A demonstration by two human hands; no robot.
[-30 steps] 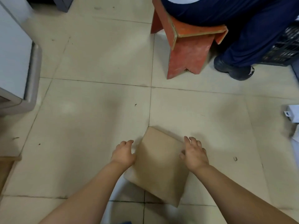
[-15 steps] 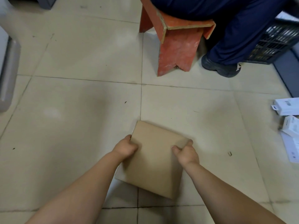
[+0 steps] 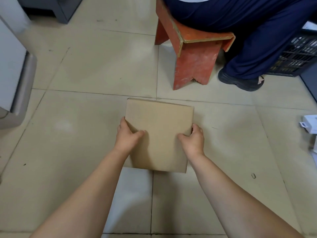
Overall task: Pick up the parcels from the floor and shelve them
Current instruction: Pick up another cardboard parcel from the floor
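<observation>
A plain brown cardboard parcel (image 3: 161,127) is held above the tiled floor, squared to my view, its top face towards me. My left hand (image 3: 127,134) grips its left edge, thumb on top and fingers underneath. My right hand (image 3: 193,139) grips its right edge the same way. A shadow lies on the floor below the parcel.
A person in dark blue trousers sits on a red wooden stool (image 3: 193,55) just beyond the parcel, a black shoe (image 3: 240,80) beside it. A black crate (image 3: 295,55) stands at the right. Small white boxes (image 3: 309,123) lie at the right edge. A grey unit (image 3: 15,79) stands left.
Both hands closed on the parcel's edges and lifted it off the floor. It turned from tilted to square and came closer to the camera.
</observation>
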